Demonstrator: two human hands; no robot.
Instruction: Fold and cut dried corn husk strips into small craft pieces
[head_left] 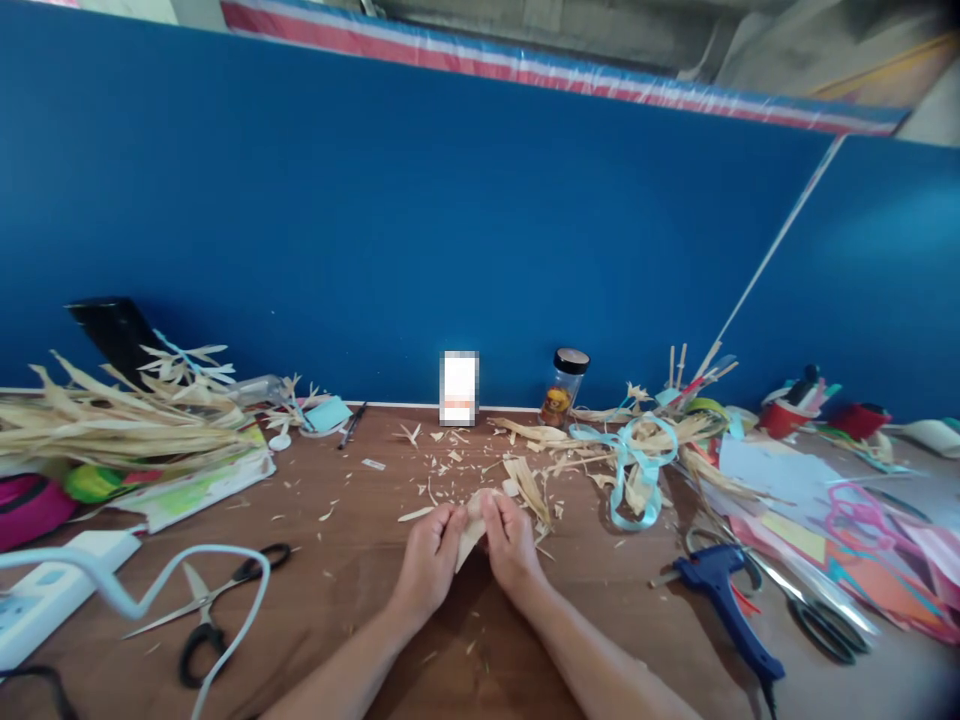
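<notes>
Your L hand (433, 552) & R hand (511, 538) both pinch a flat, pale-beige dried-husk piece (469, 535) btwn thumbs & fingers, just above the brown wood-look tabletop (322, 620). Pale scraps (450, 457) lie scattered beyond your hands. To your L: open metal scissors w/ black handles (202, 603), nr a white rectangular power strip (71, 575); behind those, a big bundle of tan dried husks (150, 430). To your R: a dark-blue plastic glue gun (724, 595) on its side, plus looped light-blue ribbon (619, 475). Clear black-lidded jar (562, 388) stands nr the tall blue partition (480, 200).
</notes>
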